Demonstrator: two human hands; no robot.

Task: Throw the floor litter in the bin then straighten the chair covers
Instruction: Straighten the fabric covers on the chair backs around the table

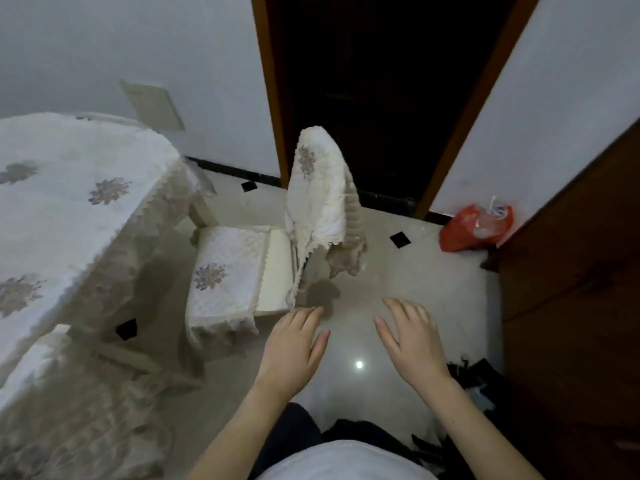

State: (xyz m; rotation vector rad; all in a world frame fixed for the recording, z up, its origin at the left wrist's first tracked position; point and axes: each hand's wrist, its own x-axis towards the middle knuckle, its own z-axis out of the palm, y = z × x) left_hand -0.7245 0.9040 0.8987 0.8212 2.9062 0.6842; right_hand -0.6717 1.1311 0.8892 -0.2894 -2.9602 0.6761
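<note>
Head view, the only 1 supplied. Both hands are held out over the bare floor (415,271), palms down, fingers spread flat, nothing in either. The left hand (294,344) sits just beside the rear corner of the chair (277,268); its fingertips (313,310) lie near the lower hanging edge of the backrest cover (320,199), though contact cannot be confirmed. The right hand (410,336) is further off, to the right of the chair.

The backrest cover lies ahead of and above both hands, its long axis running roughly upright along the chair back. It hangs crooked: a brownish fringe (349,251) trails lower on the right side. The seat cover (225,275) lies forward-left of the left hand and appears reasonably flat.

A red plastic bag (474,228) rests on the floor against the wall, well apart, forward-right. Whether it counts as litter cannot be determined. No bin is identifiable.

Judgement: work is at the cover stage; the left hand is nearer, and the reach goes forward and upward.
</note>
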